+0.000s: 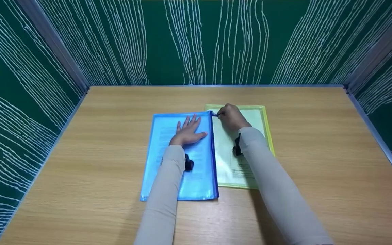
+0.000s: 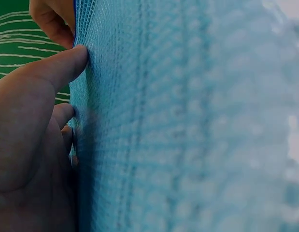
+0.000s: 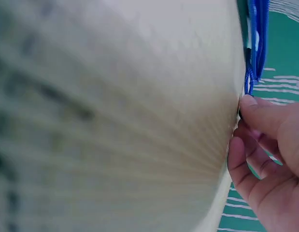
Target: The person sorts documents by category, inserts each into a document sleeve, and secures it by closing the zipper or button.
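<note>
A blue zip document pouch [image 1: 196,180] with a printed sheet inside lies on the table, its dark blue zipper [image 1: 213,153] along the right edge. My left hand [image 1: 188,132] rests on the pouch with fingers spread; in the left wrist view its thumb [image 2: 67,67] touches the blue mesh surface. At the pouch's top right corner my right hand [image 1: 231,116] pinches the blue zipper pull cord [image 3: 249,79] between thumb and fingertips. Beneath the blue pouch's right edge and the right hand lies a yellow-green pouch [image 1: 228,170], also with a printed sheet inside.
The wooden table [image 1: 97,153] extends around both pouches. Green panels [image 1: 209,41] with white wavy lines stand at the back and both sides, joined by grey metal frame posts [image 1: 56,41]. Dark wrist cameras [image 1: 189,163] sit at both cuffs.
</note>
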`<move>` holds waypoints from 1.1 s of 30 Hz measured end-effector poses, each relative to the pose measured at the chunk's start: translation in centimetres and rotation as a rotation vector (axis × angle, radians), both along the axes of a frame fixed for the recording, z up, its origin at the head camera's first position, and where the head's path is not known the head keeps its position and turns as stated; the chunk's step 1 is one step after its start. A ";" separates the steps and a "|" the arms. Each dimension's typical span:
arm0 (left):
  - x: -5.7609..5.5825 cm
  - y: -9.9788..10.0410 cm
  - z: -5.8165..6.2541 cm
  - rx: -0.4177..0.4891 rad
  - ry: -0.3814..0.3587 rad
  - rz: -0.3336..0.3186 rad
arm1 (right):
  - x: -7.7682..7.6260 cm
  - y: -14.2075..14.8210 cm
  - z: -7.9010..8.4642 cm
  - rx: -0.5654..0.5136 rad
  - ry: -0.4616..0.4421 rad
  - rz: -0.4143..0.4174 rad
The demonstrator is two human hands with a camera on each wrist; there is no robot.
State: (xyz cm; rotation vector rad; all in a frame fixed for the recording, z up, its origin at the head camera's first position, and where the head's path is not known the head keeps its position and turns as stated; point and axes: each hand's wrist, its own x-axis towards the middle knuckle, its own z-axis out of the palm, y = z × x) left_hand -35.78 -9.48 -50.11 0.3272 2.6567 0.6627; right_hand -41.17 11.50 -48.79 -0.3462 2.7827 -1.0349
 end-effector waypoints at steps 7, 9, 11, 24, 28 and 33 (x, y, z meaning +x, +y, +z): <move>-0.1 0.2 0.0 0.003 -0.006 0.020 | 0.2 1.6 -1.0 -0.329 -0.216 -0.114; -0.1 0.1 0.0 0.004 -0.004 0.017 | 0.4 1.9 -1.2 -0.428 -0.275 -0.140; 0.0 0.1 0.0 0.003 0.005 0.007 | 0.5 2.2 -1.3 -0.498 -0.310 -0.165; 0.0 0.2 -0.2 0.013 0.000 0.044 | 1.7 3.5 -1.1 -0.545 -0.351 -0.199; 0.1 0.3 -0.2 0.012 -0.003 0.048 | 2.1 3.6 -1.3 -0.538 -0.368 -0.208; 0.0 0.6 -0.1 0.001 0.004 0.047 | 2.6 3.7 -1.2 -0.510 -0.352 -0.206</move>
